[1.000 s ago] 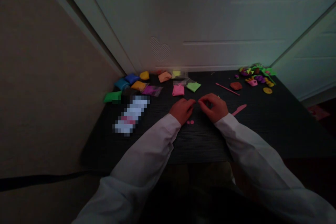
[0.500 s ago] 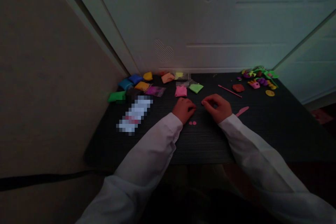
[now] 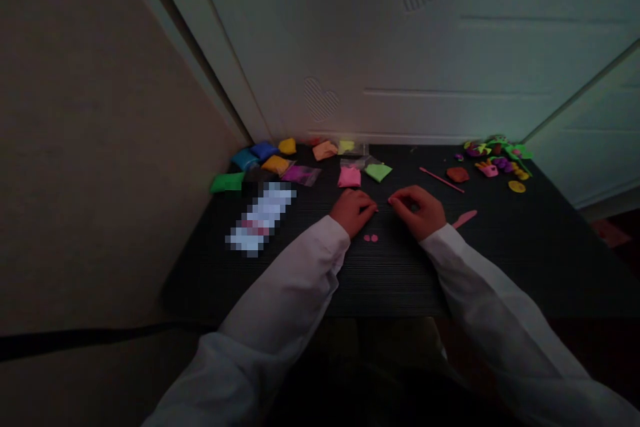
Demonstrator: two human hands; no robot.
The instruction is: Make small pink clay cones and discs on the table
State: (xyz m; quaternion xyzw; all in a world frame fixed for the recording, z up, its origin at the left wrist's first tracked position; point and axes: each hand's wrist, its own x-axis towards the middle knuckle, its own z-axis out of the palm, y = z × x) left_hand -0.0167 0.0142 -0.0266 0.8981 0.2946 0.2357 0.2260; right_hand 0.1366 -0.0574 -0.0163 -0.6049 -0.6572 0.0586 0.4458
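Observation:
My left hand (image 3: 353, 212) rests low over the dark table, fingers bent and thumb pressed against the fingertips. Whatever it pinches, if anything, is too small to make out. A short gap to the right, my right hand (image 3: 419, 211) is closed in a pinch, thumb against forefinger. A tiny bit of pink clay (image 3: 391, 200) shows at those fingertips. Two small flat pink clay pieces (image 3: 375, 238) lie side by side on the table, just below my left hand. Beyond my right wrist lies a pink plastic knife (image 3: 466, 218), partly hidden by the sleeve.
Clay packets, including a pink packet (image 3: 349, 177) and a green packet (image 3: 379, 172), line the back and left of the table (image 3: 390, 287). A blurred white sheet (image 3: 263, 219) lies left. At right are a pink stick (image 3: 442, 180), red clay (image 3: 457, 175) and colourful clay figures (image 3: 500, 153).
The whole view has shifted slightly, so the table sits a little lower and further right. Both hands keep nearly the same place and pinch; the left fingertips have drawn closer together.

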